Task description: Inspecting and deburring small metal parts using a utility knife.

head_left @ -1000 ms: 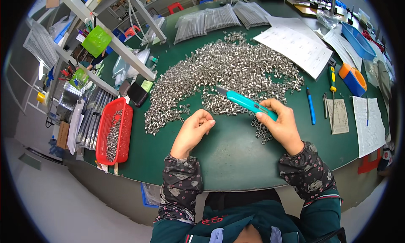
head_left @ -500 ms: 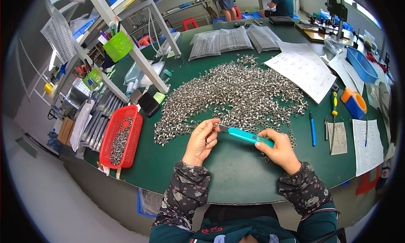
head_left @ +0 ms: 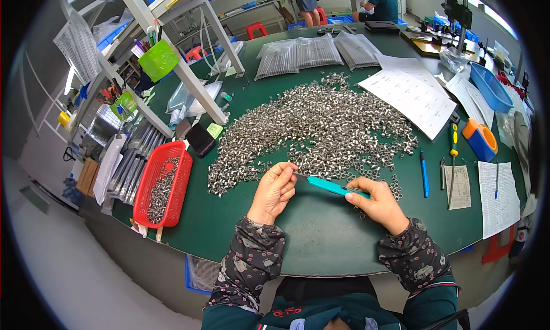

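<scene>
Teal cutter (head_left: 329, 185), clenched in right grip (head_left: 379, 204), moved beside left grip (head_left: 272, 193): pinched, contents unclear.

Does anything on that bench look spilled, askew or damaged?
Nothing looks clearly damaged. A few small silver metal rings straggle from the near edge of the wide heap of loose silver metal pieces, beside the right hand, so they look slightly stray.

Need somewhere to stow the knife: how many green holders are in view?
2: one green holder on a white rack leg, the other lower and further left, on another leg. Others may be hidden.
</scene>
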The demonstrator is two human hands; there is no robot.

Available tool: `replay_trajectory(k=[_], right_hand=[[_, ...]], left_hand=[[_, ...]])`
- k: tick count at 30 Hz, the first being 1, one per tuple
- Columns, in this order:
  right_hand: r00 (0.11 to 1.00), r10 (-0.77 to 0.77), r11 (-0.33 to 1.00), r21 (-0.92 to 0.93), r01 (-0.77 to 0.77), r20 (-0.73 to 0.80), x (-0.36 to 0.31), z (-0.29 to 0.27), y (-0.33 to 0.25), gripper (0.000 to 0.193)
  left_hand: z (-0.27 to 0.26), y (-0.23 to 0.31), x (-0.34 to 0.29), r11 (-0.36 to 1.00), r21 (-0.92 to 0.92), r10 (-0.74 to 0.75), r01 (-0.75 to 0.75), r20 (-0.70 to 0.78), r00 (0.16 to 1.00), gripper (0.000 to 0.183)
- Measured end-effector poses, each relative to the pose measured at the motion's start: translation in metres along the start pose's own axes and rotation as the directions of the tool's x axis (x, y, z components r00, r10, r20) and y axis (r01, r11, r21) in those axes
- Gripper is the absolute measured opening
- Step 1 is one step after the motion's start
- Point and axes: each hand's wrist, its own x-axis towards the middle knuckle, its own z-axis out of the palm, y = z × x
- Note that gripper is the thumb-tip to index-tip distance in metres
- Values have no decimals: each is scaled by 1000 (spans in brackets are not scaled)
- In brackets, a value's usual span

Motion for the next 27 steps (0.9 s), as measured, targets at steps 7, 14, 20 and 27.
replay_trajectory(k=[7,14,20,27], right_hand=[[1000,-18,999,-43,17,-12,0,0,-1,24],[998,-40,990,-141,32,-58,-2,1,-8,25],[988,-113,968,-235,85,-106,-3,2,-9,26],[978,-163,952,-281,121,-131,-4,3,-10,25]], left_hand=[[1,-4,1,996,67,57,-55,-38,998,13],[5,-6,1,988,132,99,-85,-99,990,16],[6,-8,1,983,162,107,-84,-133,985,18],[8,-7,1,978,191,111,-82,-143,983,18]])
